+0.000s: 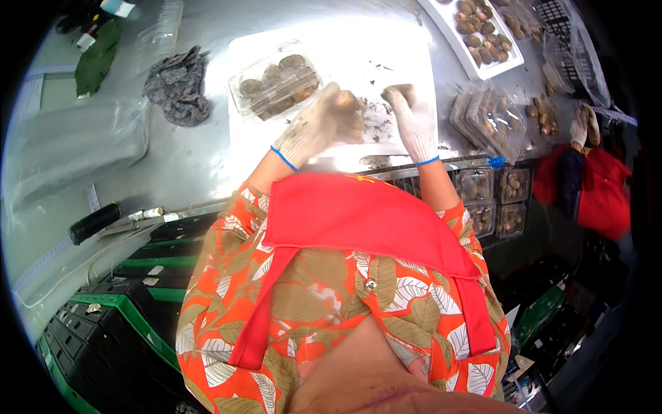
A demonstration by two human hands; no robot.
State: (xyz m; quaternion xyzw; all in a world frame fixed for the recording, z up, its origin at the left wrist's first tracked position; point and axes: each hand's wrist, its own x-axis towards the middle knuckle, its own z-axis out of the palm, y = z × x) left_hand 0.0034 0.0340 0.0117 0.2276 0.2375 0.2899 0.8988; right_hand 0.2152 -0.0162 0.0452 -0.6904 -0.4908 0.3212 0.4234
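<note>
My left hand (pixel 324 127), in a soiled white knit glove with a blue cuff, is closed around a small brown taro-like tuber (pixel 344 101). Its lighter, orange-brown end shows among the fingers. Across a patch of dark crumbs (pixel 377 114) is my right hand (pixel 412 121), gloved the same way. Its fingers are curled in toward the thumb, and whatever they may hold is hidden. Both hands are over a white board (pixel 331 48). A clear plastic clamshell box (pixel 276 79) with several of the tubers sits on the board, just beyond my left wrist.
A crumpled grey cloth (pixel 177 86) lies on the metal table (pixel 214 138). A white crate (pixel 472 65) of tubers stands far right, with stacked clear boxes (pixel 488 117) nearer. Filled boxes (pixel 493 196) sit below the edge. Another person's gloved hands (pixel 584 125) are at right; black-green crates (pixel 114 310) stand lower left.
</note>
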